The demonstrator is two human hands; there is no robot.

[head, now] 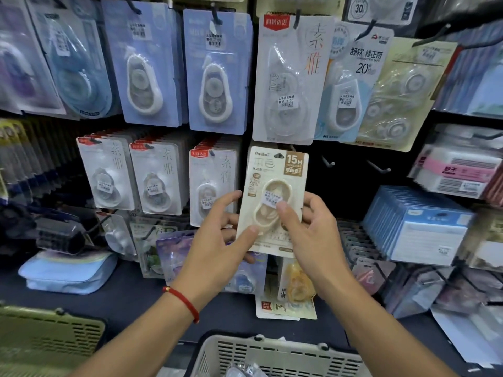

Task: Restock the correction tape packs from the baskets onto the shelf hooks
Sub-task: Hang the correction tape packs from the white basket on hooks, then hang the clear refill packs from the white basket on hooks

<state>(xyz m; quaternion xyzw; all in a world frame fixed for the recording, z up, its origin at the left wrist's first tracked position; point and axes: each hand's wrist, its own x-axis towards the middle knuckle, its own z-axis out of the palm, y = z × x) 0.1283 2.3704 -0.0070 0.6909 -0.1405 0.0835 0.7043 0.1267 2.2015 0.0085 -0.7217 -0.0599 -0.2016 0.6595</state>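
Right now I'm pinching the beige correction tape pack (273, 202) between my left hand (217, 235) and right hand (307, 227), just left of a bare hook (328, 161), risking missing its hang hole.

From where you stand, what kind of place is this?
Probably a stationery shop aisle: price-stickered correction tape packs hang on hooks, both hands hold another pack, and a restocking basket sits below.

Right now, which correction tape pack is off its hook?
The beige 15M pack, gripped by the left hand and right hand; the others hang.
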